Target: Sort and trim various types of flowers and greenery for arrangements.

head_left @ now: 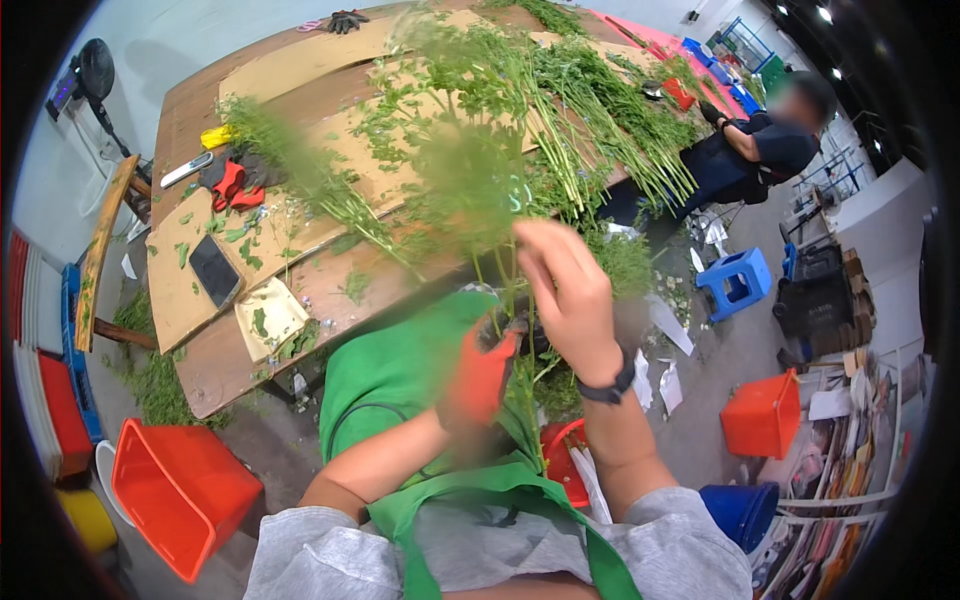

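My left hand (484, 375), in a red and dark work glove, is closed around a bunch of green leafy stems (450, 112) held upright above my lap. Their tops are blurred and rise over the table edge; the lower stems run down past the glove towards my green apron (405, 337). Bare and wearing a dark wristband, my right hand (566, 289) is beside the upper stems with its fingers bent. Whether those fingers pinch a stem is hidden. More cut stems (600, 112) lie in a long heap on the wooden table (337, 296).
Cardboard sheets, a phone (215, 270), a box cutter (186, 170) and a red glove (236, 187) lie on the table. A person (780, 142) works at the right. Orange bins (187, 487), a blue stool (733, 281) and a red bucket (566, 465) stand on the littered floor.
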The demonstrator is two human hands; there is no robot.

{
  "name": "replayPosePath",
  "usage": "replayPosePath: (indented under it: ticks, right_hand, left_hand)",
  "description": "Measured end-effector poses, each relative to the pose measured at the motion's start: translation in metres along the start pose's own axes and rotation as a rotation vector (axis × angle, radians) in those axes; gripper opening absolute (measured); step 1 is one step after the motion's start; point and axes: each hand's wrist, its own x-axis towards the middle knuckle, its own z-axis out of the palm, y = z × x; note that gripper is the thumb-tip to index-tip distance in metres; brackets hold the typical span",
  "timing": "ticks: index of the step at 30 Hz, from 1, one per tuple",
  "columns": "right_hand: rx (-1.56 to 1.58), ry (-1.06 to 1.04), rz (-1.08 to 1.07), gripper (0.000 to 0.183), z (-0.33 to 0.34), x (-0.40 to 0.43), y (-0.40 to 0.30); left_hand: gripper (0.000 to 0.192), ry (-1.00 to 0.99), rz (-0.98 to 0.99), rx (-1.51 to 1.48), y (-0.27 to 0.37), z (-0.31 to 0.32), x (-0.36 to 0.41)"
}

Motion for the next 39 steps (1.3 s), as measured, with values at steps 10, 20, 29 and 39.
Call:
replayPosePath:
  ticks: [10, 20, 29, 39]
  right_hand:
    - [-0.284, 0.117, -0.096, 0.012, 0.030, 0.038, 0.014]
    - [0.172, -0.379, 0.276, 0.009, -0.022, 0.001, 0.016]
    - [0.803, -0.079, 0.223, 0.051, 0.008, 0.038, 0.054]
    - [0.343, -0.246, 0.126, 0.011, 0.013, 0.010, 0.028]
  left_hand:
    - [0.049, 0.062, -0.020, 0.085, -0.020, -0.014, -0.009]
    - [0.038, 0.022, 0.222, 0.199, -0.006, -0.012, 0.005]
    - [0.039, -0.062, -0.102, 0.190, -0.011, -0.011, -0.004]
    - [0.035, -0.180, -0.003, 0.211, -0.042, -0.048, 0.006]
